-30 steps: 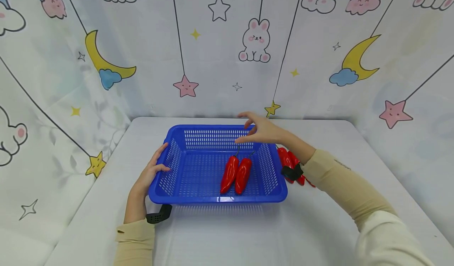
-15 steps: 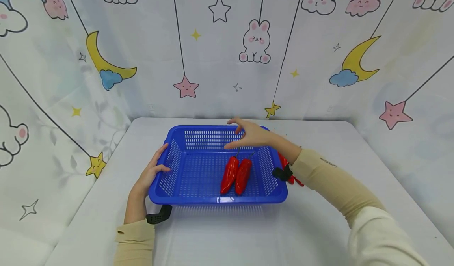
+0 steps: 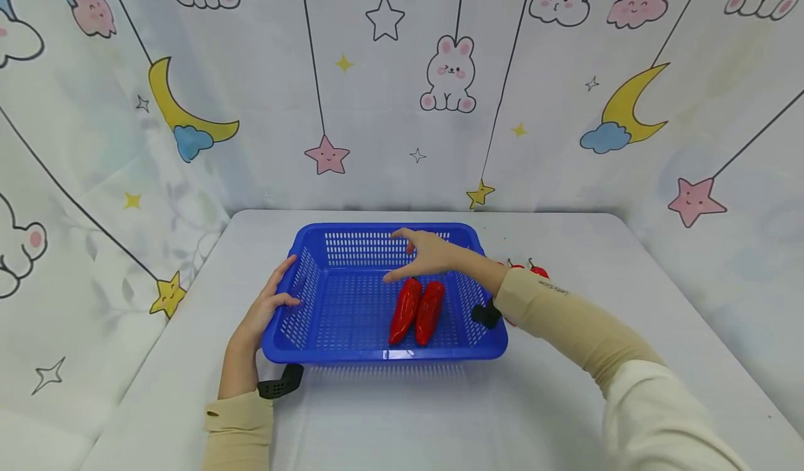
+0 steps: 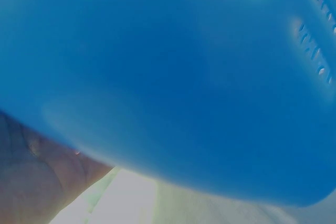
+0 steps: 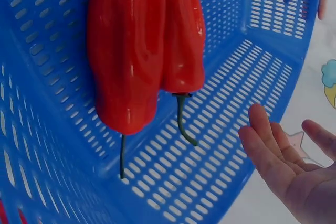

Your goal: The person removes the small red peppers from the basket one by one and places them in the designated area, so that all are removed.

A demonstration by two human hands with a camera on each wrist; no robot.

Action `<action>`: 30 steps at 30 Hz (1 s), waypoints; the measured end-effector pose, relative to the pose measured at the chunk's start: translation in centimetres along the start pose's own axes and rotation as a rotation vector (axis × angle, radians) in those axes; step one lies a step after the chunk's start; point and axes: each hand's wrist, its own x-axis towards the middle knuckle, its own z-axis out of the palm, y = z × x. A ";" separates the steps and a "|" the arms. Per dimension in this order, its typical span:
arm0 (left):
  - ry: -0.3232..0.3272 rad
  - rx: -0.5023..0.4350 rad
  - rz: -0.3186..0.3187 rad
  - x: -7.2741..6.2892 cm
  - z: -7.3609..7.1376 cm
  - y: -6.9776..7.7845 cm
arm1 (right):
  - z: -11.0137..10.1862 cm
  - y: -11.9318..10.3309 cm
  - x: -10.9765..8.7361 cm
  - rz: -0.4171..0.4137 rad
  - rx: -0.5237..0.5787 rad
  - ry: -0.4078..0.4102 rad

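Note:
A blue plastic basket (image 3: pixel 314 354) with slotted walls stands on the table. My left hand (image 3: pixel 260 314) grips its left rim, thumb over the inside and fingers along the outer wall; the left wrist view is mostly filled by the basket's blue side (image 4: pixel 173 77). Two glossy red chili peppers (image 3: pixel 405 312) lie side by side in the basket's right half, their green stems (image 5: pixel 185 127) plain in the right wrist view. Above them hovers my right hand (image 3: pixel 430 253), empty, with thumb and fingers spread apart; it covers the stems in the head view.
More red peppers (image 3: pixel 539 271) lie on the white table (image 3: pixel 352 422) just right of the basket, partly hidden by my right forearm. A cloth backdrop (image 3: pixel 389 108) with cartoon moons, stars and rabbits hangs behind and beside the table.
My right hand has moved left and a little nearer over the basket, uncovering the peppers' stems on the table at right. My left hand, the basket and its two peppers have stayed put.

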 end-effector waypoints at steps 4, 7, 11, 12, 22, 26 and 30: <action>0.001 0.003 0.004 -0.1 -0.1 0.0 | 0.6 0.1 0.4 -0.006 -0.020 -0.014; 0.000 -0.004 0.007 -0.1 -0.1 0.1 | 1.2 0.4 0.7 0.012 -0.048 -0.039; -0.002 -0.010 0.009 -0.1 0.0 0.1 | 1.9 0.7 0.9 0.037 -0.067 -0.071; -0.002 -0.012 0.009 -0.1 0.0 0.1 | 2.1 0.8 0.9 0.042 -0.064 -0.078; 0.000 -0.021 0.011 -0.2 0.1 0.2 | 3.6 1.0 1.2 0.065 -0.114 -0.125; 0.001 -0.027 0.008 -0.1 0.1 0.2 | 3.9 1.0 1.2 0.074 -0.149 -0.136; 0.006 -0.023 0.008 -0.1 0.1 0.1 | 4.2 0.9 1.3 0.075 -0.201 -0.143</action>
